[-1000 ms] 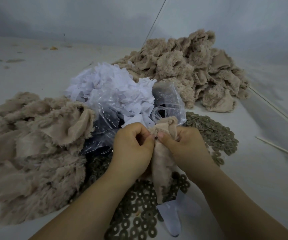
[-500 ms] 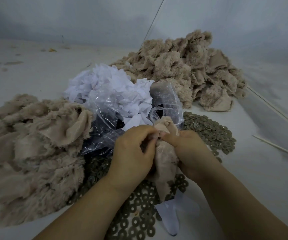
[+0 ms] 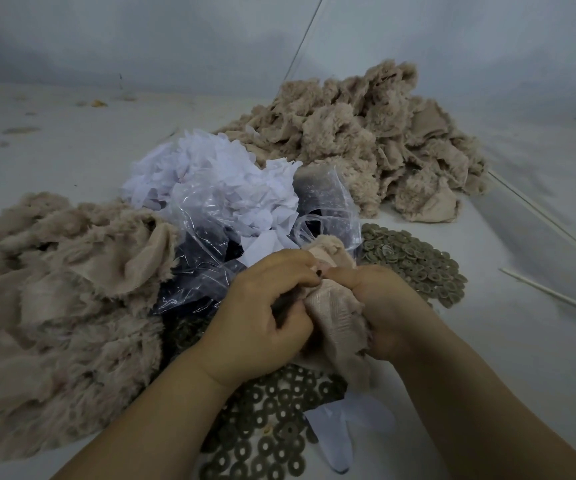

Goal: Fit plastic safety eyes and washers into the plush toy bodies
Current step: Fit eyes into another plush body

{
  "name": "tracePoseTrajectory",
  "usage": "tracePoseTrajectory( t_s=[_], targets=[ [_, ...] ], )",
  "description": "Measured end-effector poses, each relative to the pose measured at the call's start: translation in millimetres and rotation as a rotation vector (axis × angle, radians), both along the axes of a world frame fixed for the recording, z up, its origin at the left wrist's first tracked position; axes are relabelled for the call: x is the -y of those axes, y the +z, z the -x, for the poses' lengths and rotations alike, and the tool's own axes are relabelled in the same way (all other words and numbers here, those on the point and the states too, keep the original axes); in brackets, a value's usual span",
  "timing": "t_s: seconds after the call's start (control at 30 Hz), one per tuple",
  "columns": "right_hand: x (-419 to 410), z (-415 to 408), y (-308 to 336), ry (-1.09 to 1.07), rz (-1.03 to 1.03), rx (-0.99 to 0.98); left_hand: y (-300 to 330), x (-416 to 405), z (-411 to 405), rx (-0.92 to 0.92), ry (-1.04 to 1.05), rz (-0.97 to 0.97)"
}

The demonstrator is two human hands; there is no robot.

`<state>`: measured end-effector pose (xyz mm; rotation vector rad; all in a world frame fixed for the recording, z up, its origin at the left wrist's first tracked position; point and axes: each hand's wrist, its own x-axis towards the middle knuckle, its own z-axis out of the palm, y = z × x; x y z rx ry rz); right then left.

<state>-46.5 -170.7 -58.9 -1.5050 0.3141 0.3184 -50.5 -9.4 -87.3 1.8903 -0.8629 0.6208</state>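
Gripping one beige plush body point(image 3: 331, 317) between them, the left hand point(image 3: 262, 317) and right hand point(image 3: 387, 306) meet thumb to thumb at a small dark eye point(image 3: 318, 271). It sits right at the fingertips, on the upper fold. Washers point(image 3: 414, 265) lie nearer the right hand.

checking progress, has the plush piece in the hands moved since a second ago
No, the plush piece stays just left of the washer pile.
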Motion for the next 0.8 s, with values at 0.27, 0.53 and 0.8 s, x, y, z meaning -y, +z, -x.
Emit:
tracePoseTrajectory(
  t_s=[0.27, 0.53, 0.8],
  targets=[
    [0, 2, 1, -0.043, -0.122, -0.093, -3, 0, -7, 0.011, 0.037, -0.090],
    [15, 0, 3, 0.084, 0.314, 0.180, -2, -1, -4, 0.027, 0.066, -0.172],
    [9, 0, -1, 0.141, 0.120, 0.091, 2, 1, -2, 0.015, 0.034, -0.154]
  ],
)
